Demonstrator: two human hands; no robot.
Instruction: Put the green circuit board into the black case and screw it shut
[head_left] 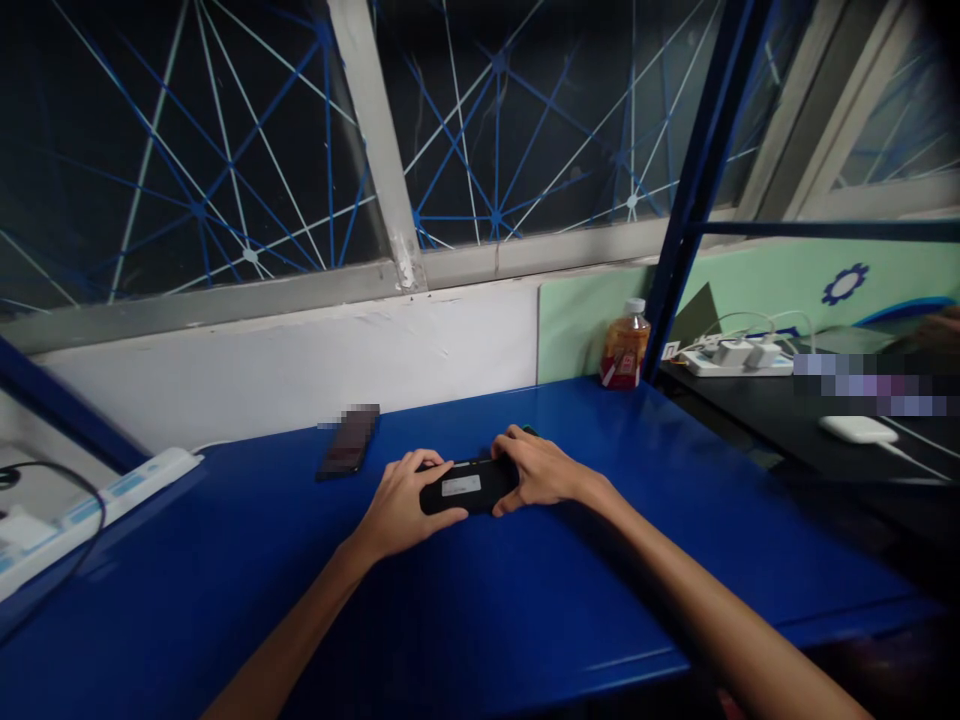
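Two hands grip a black device [484, 492] on a blue table [450, 630]

The left hand [396, 507] is clamped on the left end of the black device, its fingers along the far edge and its thumb along the near edge. The right hand [532, 472] is clamped on the opposite end, fingers bent over the far side and thumb at the near side. Between them the device lies wide side up, showing a pale label [461, 486]. It is over the middle of the blue table; whether it touches the surface is hard to tell. A small green edge [530, 430] shows behind the right hand.

A dark phone [352, 442], partly pixelated, lies beyond the left hand. A bottle [627, 347] with a white cap stands upright at the far right corner, near a blue post [686, 200]. At the left side is a white power strip [142, 490] with a cable.

To the right, a black table [757, 405] holds another power strip [739, 362] with white plugs, and a small white case [857, 430]. Windows [525, 120] with blue and white lines rise behind.
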